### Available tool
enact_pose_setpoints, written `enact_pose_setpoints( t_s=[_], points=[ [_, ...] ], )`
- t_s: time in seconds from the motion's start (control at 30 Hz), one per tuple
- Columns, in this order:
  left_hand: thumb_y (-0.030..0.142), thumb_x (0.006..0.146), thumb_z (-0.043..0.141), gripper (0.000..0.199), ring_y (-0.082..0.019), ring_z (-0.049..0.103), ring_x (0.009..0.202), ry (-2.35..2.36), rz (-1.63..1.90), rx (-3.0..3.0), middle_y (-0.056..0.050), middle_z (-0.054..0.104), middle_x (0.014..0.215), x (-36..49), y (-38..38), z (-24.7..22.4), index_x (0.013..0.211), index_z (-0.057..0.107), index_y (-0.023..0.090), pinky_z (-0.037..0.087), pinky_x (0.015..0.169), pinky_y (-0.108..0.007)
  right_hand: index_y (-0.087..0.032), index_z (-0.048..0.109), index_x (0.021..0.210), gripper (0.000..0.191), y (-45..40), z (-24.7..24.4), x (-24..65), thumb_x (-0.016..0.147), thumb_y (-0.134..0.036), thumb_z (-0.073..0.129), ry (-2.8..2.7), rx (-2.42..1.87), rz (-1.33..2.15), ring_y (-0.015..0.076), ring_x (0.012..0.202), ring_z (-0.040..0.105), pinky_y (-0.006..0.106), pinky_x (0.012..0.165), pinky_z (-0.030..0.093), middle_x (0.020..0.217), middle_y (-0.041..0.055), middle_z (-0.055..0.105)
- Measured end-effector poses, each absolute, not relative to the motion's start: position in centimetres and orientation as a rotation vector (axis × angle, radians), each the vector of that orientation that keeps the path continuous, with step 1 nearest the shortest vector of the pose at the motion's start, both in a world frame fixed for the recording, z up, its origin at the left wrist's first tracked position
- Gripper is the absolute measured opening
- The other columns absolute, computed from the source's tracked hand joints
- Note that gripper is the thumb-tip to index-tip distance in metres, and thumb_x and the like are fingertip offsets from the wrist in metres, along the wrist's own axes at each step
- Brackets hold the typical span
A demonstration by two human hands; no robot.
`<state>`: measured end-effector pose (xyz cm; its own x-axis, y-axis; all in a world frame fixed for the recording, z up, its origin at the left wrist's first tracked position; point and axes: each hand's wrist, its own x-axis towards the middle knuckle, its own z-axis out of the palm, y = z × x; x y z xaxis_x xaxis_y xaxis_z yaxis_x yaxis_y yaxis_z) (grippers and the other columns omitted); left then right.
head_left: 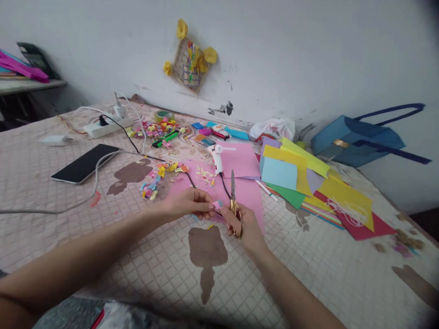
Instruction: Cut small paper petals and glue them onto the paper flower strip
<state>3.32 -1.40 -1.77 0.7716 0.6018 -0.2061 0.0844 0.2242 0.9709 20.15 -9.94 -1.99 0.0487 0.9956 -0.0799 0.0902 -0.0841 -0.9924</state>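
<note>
Over the near edge of a pink sheet (249,199), my left hand (194,203) pinches a small pink and bluish paper piece (217,204). My right hand (244,224) has its fingers closed round the gold handles of a pair of scissors (233,189), whose blades point away from me. The fingertips of my right hand are close beside the paper piece; whether they touch it is too small to tell. A white glue gun (216,158) stands on the pink paper beyond my hands, its black cord running toward them. Small colourful paper pieces (151,183) lie left of the sheet.
A dark phone (85,163), a white power strip (106,127) and loose cables lie at the left. Coloured paper sheets (284,170) spread at the right, before a blue bag (357,139). A green cutter (165,139) lies near more paper scraps at the back.
</note>
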Motion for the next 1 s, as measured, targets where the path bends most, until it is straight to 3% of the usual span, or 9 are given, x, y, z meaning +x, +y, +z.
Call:
enact_pose_setpoints(
  t_s=[0.57, 0.77, 1.0],
  points=[
    [0.042, 0.070, 0.065, 0.032, -0.010, 0.062, 0.055, 0.647, 0.354, 1.395, -0.005, 0.068, 0.067, 3.86, -2.20, -2.29, 0.074, 0.054, 0.012, 0.049, 0.053, -0.021, -0.017, 0.046, 0.063, 0.026, -9.68, -1.93, 20.34, 0.077, -0.038, 0.055, -1.276, -1.390, 1.256, 0.0057, 0.038, 0.038, 0.018, 0.038, 0.030, 0.046, -0.0072, 0.041],
    [0.042, 0.074, 0.061, 0.031, -0.010, 0.062, 0.056, 0.607, 0.333, 1.464, -0.005, 0.068, 0.069, 3.87, -2.27, -2.35, 0.073, 0.053, 0.012, 0.048, 0.052, -0.020, -0.017, 0.047, 0.065, 0.026, -9.55, -1.88, 20.37, 0.074, -0.041, 0.054, -1.262, -1.439, 1.277, 0.0062, 0.037, 0.037, 0.018, 0.037, 0.029, 0.044, -0.0073, 0.042],
    [0.036, 0.076, 0.061, 0.026, -0.007, 0.056, 0.051, 0.616, 0.384, 1.563, 0.000, 0.060, 0.057, 3.89, -2.07, -2.68, 0.070, 0.057, 0.011, 0.044, 0.048, -0.017, -0.018, 0.046, 0.063, 0.029, -9.36, -2.33, 20.64, 0.074, -0.043, 0.056, -1.289, -1.426, 1.293, 0.0062, 0.036, 0.038, 0.018, 0.036, 0.030, 0.042, -0.0074, 0.042]
  ],
)
